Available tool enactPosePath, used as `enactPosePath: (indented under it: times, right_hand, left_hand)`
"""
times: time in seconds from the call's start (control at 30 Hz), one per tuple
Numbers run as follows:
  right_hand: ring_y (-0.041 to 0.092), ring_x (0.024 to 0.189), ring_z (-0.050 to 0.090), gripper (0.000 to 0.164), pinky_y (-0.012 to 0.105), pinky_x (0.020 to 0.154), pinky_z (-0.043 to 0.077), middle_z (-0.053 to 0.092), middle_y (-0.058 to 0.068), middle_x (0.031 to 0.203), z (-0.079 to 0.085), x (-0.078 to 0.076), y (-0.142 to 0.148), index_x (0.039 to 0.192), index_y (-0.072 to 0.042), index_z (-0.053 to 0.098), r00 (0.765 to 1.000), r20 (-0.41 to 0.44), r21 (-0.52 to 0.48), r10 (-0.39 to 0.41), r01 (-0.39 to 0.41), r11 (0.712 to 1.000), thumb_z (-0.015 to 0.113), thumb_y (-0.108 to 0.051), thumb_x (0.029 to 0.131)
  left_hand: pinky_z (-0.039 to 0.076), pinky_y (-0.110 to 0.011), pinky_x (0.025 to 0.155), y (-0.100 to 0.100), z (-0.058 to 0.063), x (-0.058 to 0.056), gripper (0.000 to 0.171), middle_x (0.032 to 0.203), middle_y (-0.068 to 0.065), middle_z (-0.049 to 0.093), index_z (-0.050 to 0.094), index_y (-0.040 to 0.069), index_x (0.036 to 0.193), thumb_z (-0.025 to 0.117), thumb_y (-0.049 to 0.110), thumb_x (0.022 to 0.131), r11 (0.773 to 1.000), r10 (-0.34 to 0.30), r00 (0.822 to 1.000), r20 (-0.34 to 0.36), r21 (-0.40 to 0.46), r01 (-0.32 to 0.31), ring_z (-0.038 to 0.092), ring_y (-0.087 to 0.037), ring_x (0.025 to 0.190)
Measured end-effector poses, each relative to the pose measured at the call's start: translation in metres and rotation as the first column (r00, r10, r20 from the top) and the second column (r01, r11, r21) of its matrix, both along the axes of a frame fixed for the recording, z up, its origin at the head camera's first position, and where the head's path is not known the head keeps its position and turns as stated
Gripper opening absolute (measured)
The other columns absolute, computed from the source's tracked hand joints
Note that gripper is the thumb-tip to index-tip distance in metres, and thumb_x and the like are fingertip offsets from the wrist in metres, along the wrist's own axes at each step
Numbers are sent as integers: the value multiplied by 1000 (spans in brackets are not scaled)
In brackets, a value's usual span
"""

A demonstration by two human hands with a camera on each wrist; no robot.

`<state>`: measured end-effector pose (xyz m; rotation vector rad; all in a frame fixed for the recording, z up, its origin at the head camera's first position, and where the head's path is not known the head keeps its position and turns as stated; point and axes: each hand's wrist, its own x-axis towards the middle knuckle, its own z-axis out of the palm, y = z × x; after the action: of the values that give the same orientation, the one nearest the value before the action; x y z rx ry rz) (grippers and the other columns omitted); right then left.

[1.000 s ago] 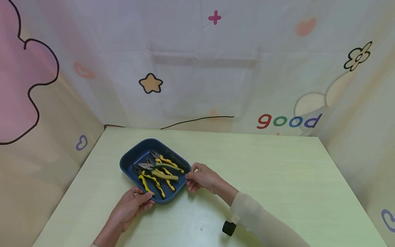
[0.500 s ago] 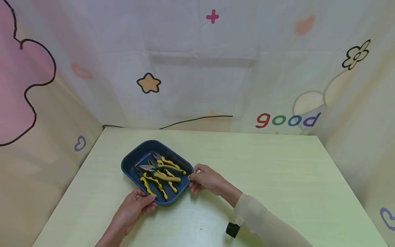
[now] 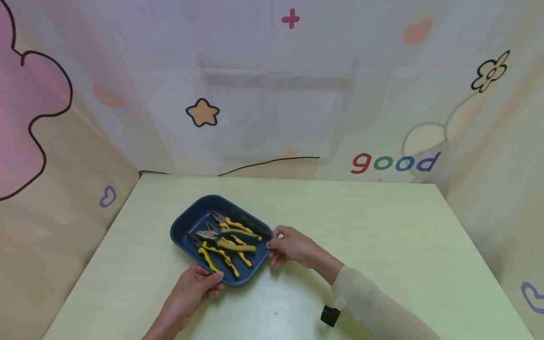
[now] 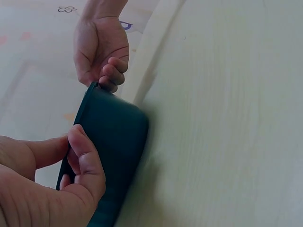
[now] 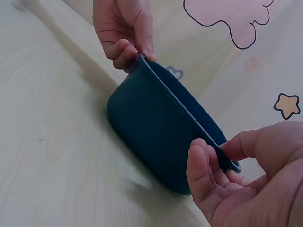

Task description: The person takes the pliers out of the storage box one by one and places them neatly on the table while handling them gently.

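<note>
A dark blue rectangular tray (image 3: pixel 187 222) with rounded corners is turned at an angle on the left half of the table. Inside lie several pliers: some have yellow-and-black handles (image 3: pixel 207 259), and another pair has a green and a dull yellow handle (image 3: pixel 240 247). My left hand (image 3: pixel 191 290) pinches the tray's near rim, thumb on top and fingers below. At the right corner, my right hand (image 3: pixel 295 248) grips the rim between thumb and fingers. Both wrist views show the tray's outer wall (image 5: pixel 147 118) close over the tabletop, with shadow beneath; the pliers are hidden there.
The pale green table (image 3: pixel 382 236) stretches off to the right and meets a printed cloth backdrop (image 3: pixel 272 118) at its far edge. Cloth also hangs along both sides. A small black block (image 3: pixel 330 316) sits by the right sleeve (image 3: pixel 365 293).
The tray with its pliers has shifted slightly right and toward me, both hands moving along with it and keeping their hold on the rim. The head view has tilted slightly.
</note>
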<state>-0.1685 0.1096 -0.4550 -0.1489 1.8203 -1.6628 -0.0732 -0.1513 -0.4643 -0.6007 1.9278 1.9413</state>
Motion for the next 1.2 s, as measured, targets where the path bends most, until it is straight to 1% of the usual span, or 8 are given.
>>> enactPosePath:
  times: [0.1,0.3,0.43,0.53,0.63,0.77,0.97,1.2]
  right_hand:
    - [15,57,64,10,26,56,56,64,11,77,1,1,5,97,-4,47,1000,-3,6,4,-4,1000,55,-2,103]
    - [16,59,65,10,28,58,57,65,11,78,1,2,15,98,-4,48,1000,-7,28,12,-12,1000,58,-3,102]
    - [16,60,65,11,28,59,57,65,11,79,3,3,21,99,-4,48,1000,-5,44,26,-25,999,59,-4,102]
    - [16,60,64,10,28,59,57,65,11,79,4,2,25,100,-4,48,999,1,55,36,-36,998,58,-4,102]
    - [15,59,63,10,26,57,56,64,10,78,4,1,29,100,-4,48,999,6,60,47,-47,997,58,-3,102]
    - [14,57,62,10,26,55,55,64,11,77,4,-1,35,100,-3,48,998,9,65,62,-63,996,58,-3,101]
    - [15,57,61,10,26,55,54,64,10,77,5,-4,42,101,-3,48,996,11,73,85,-85,994,58,-3,102]
    - [15,59,60,9,25,56,53,63,11,79,5,-6,51,101,-3,49,995,16,87,101,-102,991,57,-3,103]
  left_hand:
    - [56,-28,66,4,-1,3,26,85,-15,70,45,-2,107,68,8,100,1000,-19,1000,5,-21,19,66,-17,70]
    - [56,-30,67,11,-2,6,29,84,-15,70,47,-2,106,72,10,98,998,-42,999,11,-36,42,66,-17,70]
    - [57,-30,68,15,-4,6,33,87,-15,70,47,-2,108,74,14,97,997,-48,998,49,-64,51,65,-17,70]
    - [56,-30,68,17,-6,7,35,87,-15,70,49,-2,109,76,17,96,994,-66,996,65,-87,72,64,-18,70]
    - [55,-31,68,18,-6,8,31,88,-13,70,53,-2,108,74,18,98,992,-81,995,65,-90,87,65,-18,72]
    - [55,-33,71,18,-5,11,26,94,-14,68,58,-3,108,68,20,102,991,-104,993,56,-81,108,66,-20,77]
    - [57,-35,73,13,-3,11,34,98,-17,64,59,-7,111,63,26,105,986,-122,991,50,-111,127,67,-22,80]
    - [58,-35,73,1,-1,9,38,95,-16,64,56,-5,110,62,32,105,980,-93,994,56,-169,101,66,-22,79]
